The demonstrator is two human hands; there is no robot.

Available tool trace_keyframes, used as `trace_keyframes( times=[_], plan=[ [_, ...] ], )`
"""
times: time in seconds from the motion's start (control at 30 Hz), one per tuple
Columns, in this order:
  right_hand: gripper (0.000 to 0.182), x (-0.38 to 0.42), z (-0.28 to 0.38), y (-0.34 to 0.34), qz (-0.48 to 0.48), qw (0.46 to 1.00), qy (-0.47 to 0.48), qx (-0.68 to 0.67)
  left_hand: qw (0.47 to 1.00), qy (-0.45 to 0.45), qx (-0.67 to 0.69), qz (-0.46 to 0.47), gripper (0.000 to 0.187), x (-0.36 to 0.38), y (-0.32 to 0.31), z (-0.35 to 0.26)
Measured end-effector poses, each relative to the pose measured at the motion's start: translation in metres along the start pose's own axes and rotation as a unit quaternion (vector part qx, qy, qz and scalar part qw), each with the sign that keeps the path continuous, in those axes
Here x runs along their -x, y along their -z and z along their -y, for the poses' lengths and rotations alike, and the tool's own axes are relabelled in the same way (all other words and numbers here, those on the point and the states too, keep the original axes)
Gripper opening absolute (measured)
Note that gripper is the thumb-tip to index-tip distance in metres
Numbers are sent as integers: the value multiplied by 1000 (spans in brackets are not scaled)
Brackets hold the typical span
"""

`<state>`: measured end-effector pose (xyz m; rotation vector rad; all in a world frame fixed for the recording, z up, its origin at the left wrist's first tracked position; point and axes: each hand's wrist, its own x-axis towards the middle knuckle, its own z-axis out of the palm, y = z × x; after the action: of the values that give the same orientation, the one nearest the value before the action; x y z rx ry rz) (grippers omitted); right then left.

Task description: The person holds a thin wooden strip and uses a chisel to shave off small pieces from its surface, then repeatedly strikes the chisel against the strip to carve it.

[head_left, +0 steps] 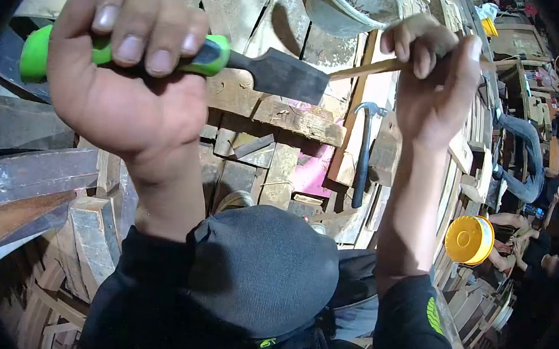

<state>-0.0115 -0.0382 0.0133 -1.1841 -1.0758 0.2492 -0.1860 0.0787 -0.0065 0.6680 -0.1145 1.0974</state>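
My left hand (127, 70) is raised with its fingers wrapped around the green and dark handle of a chisel (290, 75). The chisel's broad dark metal blade points to the right. My right hand (434, 82) pinches a thin wooden stick (370, 69), and the stick's near tip overlaps the end of the blade in this view. Below the stick, a claw hammer (362, 158) with a dark handle lies by a wooden beam (343, 163).
A whitish bucket (337, 20) with debris inside stands at the top. Wooden boards (278, 112) cross the middle. A cap (265, 272) fills the lower centre. Right of my arm are a yellow bucket (466, 240) and a blue-grey curved tube (532, 155). A person (536, 244) is at far right.
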Motion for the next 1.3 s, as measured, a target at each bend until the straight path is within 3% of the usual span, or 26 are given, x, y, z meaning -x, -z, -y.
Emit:
trace_keyframes(
  times=[0.07,0.13,0.17,0.27,0.33,0.43,0.47,0.53,0.57,0.6,0.67,0.73,0.8,0.83,0.93,1.03,1.13,1.3],
  plan=[
    [48,-11,-7,8,-7,1000,-10,0,1000,7,20,6,25,-2,6,-6],
    [45,-22,-17,27,107,953,-113,-261,998,20,48,-26,24,-6,5,-13],
    [43,-21,-23,25,66,952,-116,-276,998,18,43,-42,24,-7,1,-16],
    [39,-31,-26,45,74,921,-184,-336,999,43,-1,-26,24,-12,-9,-33],
    [43,-38,-18,56,103,925,-143,-336,998,53,-28,12,23,-15,-16,-43],
    [42,-27,1,78,-25,948,-169,-267,995,65,-53,48,20,-28,-35,-57],
    [42,-21,7,82,-70,955,-181,-226,990,109,-32,88,22,-38,-40,-63],
    [44,-9,10,88,-154,943,-206,-213,989,116,-64,70,20,-54,-72,-53],
    [45,1,-7,110,-135,944,-199,-224,983,128,-73,109,24,-65,-82,-48],
    [37,4,6,106,-174,945,-197,-196,969,203,-75,122,28,-92,-82,-57],
    [37,12,4,115,-191,942,-178,-211,966,207,-66,142,29,-96,-112,-34],
    [38,13,15,110,-231,936,-172,-201,974,179,-100,93,26,-84,-145,-4],
    [37,23,5,115,-237,946,-119,-187,987,-52,-78,-130,33,-64,-172,38],
    [35,27,3,116,-247,942,-116,-197,982,66,-170,44,26,-61,-156,25],
    [33,39,0,113,-337,918,-117,-172,988,89,-125,-24,27,-40,-129,74],
    [37,40,7,111,-340,916,-141,-160,969,149,-163,-113,29,-28,-104,91],
    [38,45,6,121,-307,921,-140,-193,964,181,-129,-146,29,-39,-101,100],
    [38,52,5,121,-287,934,-124,-174,962,172,-105,-185,33,-33,-118,122]
  ],
)
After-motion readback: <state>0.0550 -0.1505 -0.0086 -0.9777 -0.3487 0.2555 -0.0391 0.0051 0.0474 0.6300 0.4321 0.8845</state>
